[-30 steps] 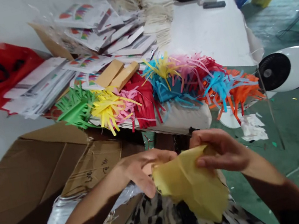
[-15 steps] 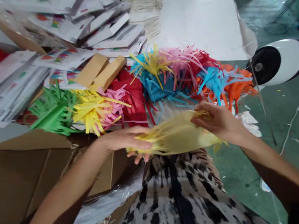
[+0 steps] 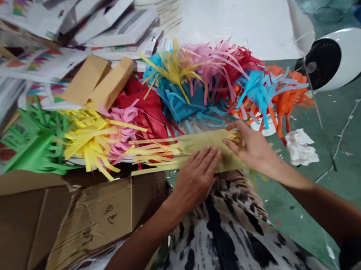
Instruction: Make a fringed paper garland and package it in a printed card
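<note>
A pale yellow tissue paper tassel (image 3: 199, 142) lies stretched across in front of my body, its cut strips fanned out to the left. Flat on its solid middle rests my left hand (image 3: 196, 174), fingers extended. My right hand (image 3: 250, 143) pinches the tassel near its right end between thumb and fingers. Just beyond lie fringed paper bundles: green (image 3: 36, 137), bright yellow (image 3: 92, 136), red (image 3: 139, 107), blue (image 3: 183, 99), pink (image 3: 217, 65) and orange (image 3: 287, 97).
Two tan cardboard pieces (image 3: 111, 83) lie behind the bundles, beside piled white printed packets (image 3: 46, 65). An open cardboard box (image 3: 100, 214) stands at lower left. A black-and-white fan (image 3: 344, 57) is at right, near crumpled white paper (image 3: 301, 147) over the green floor.
My left hand has moved right, from the strips onto the tassel's middle, and now lies flat. The strips have spread out straight to the left. My right hand keeps its pinch.
</note>
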Motion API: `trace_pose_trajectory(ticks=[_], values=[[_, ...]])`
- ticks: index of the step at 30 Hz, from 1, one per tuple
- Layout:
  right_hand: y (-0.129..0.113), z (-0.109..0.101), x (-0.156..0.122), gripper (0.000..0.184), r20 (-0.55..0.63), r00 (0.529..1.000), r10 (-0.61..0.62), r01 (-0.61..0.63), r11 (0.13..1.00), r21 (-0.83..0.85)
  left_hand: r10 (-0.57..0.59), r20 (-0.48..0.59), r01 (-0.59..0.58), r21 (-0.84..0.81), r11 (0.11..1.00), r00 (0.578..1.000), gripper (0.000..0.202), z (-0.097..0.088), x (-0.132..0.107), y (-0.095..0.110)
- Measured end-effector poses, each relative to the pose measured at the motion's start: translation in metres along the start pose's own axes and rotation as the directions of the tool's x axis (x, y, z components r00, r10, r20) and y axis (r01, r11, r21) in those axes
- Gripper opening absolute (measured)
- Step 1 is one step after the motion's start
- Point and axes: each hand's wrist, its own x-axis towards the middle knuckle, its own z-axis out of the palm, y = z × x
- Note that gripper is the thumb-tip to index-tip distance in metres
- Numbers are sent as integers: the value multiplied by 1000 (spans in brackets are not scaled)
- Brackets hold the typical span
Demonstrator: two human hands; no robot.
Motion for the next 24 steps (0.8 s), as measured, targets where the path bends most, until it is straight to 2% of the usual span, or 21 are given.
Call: trace_pose_trajectory(ticks=[3, 6, 8, 11, 14, 16, 18, 21, 24], values=[[-7, -11, -19, 48, -76, 975, -211, 187, 951, -247, -6, -68, 4, -29, 1000, 998, 52, 11, -1, -6], [-9, -14, -38, 64, 38, 884, -467, 456, 839, -295, 1, -100, -8, -62, 998, 995, 47, 3, -1, -8], [-6, -11, -45, 54, 129, 850, -510, 525, 807, -271, -6, -113, -1, -67, 998, 994, 42, -5, -1, -7], [4, -8, -44, 37, 195, 860, -471, 506, 835, -215, -57, -110, 47, -87, 995, 992, 36, -12, -4, -9], [9, -14, -34, 29, 201, 865, -460, 477, 878, -42, -137, -129, 113, -175, 978, 982, 27, -20, -8, -17], [7, -18, -27, 25, 166, 893, -418, 412, 908, 71, -217, -143, 180, -236, 955, 966, 20, -25, -8, -24], [3, -19, -24, 21, 124, 941, -314, 299, 946, 122, -307, -139, 264, -262, 928, 942, 18, -30, -5, -30], [-2, -12, -24, 22, 55, 985, -160, 155, 983, 97, -367, -111, 330, -259, 908, 924, 20, -32, 4, -36], [-3, 0, -27, 29, -48, 994, -100, 99, 995, -13, -398, -36, 379, -242, 893, 917, 22, -32, 13, -39]])
